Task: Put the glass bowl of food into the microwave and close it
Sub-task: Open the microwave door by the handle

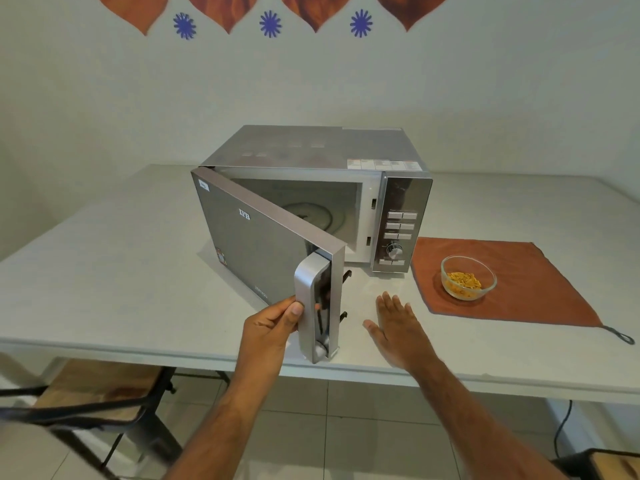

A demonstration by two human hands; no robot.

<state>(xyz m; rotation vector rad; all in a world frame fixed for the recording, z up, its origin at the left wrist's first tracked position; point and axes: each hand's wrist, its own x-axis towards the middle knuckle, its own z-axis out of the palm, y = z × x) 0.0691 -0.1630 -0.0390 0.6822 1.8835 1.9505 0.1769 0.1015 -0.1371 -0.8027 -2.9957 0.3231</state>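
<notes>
A silver microwave [346, 147] stands on the white table [104, 271]. Its door [256, 244] is swung about halfway open toward me, showing the glass turntable [311, 216] inside. My left hand [273, 323] grips the silver door handle [308, 299] at the door's free edge. My right hand [394, 327] hovers flat and open over the table, just right of the door and left of the cloth. The glass bowl [468, 277] with yellow food sticks sits on an orange cloth [519, 282] to the right of the microwave.
A control panel with buttons and a dial [398, 233] fills the microwave's right front. A wooden chair [93, 393] stands under the table at left, another seat [609, 465] at lower right. A black cable [562, 427] hangs below the table's right side.
</notes>
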